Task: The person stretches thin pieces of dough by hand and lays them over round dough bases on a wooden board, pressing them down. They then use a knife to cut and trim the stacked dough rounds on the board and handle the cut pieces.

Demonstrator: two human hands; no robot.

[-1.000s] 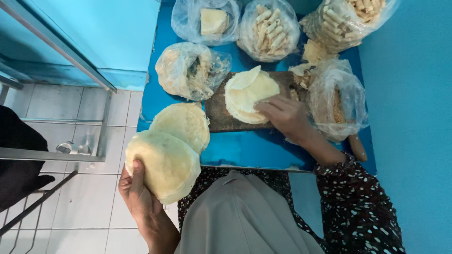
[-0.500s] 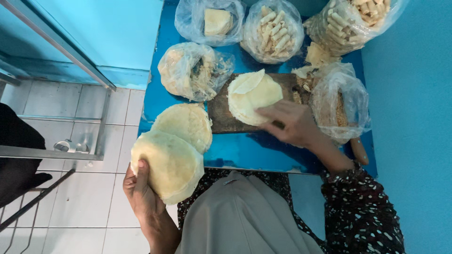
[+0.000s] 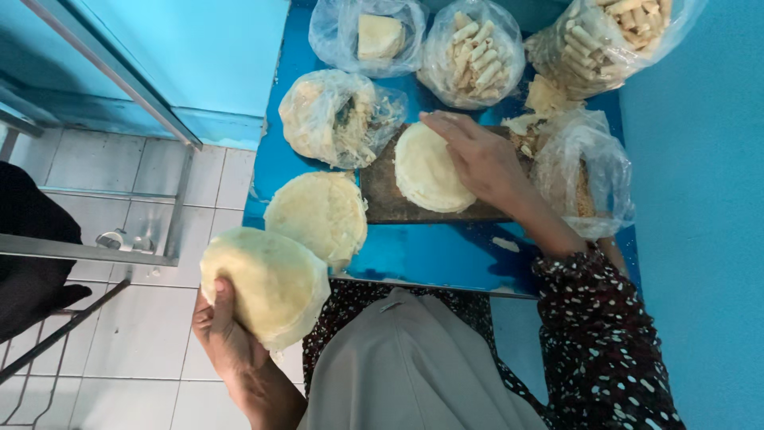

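My left hand point(image 3: 221, 330) holds a thick round stack of pale dough wrappers point(image 3: 267, 283) off the table's near-left corner, over the tiled floor. My right hand point(image 3: 477, 155) lies flat, fingers spread, on the right edge of a smaller round stack of wrappers point(image 3: 426, 169) that sits on a dark wooden board point(image 3: 382, 195). A third round stack of wrappers point(image 3: 318, 213) rests on the blue table point(image 3: 430, 255) between the two.
Several clear plastic bags stand at the table's far side: one with crumbly filling point(image 3: 338, 118), one with a pale block point(image 3: 378, 36), two with rolled sticks point(image 3: 476, 56) point(image 3: 605, 36), one at the right point(image 3: 585, 171). A blue wall point(image 3: 700, 199) runs along the right.
My right hand has slid from the near-right side of the stack on the board up over its right edge. My left hand still holds its stack.
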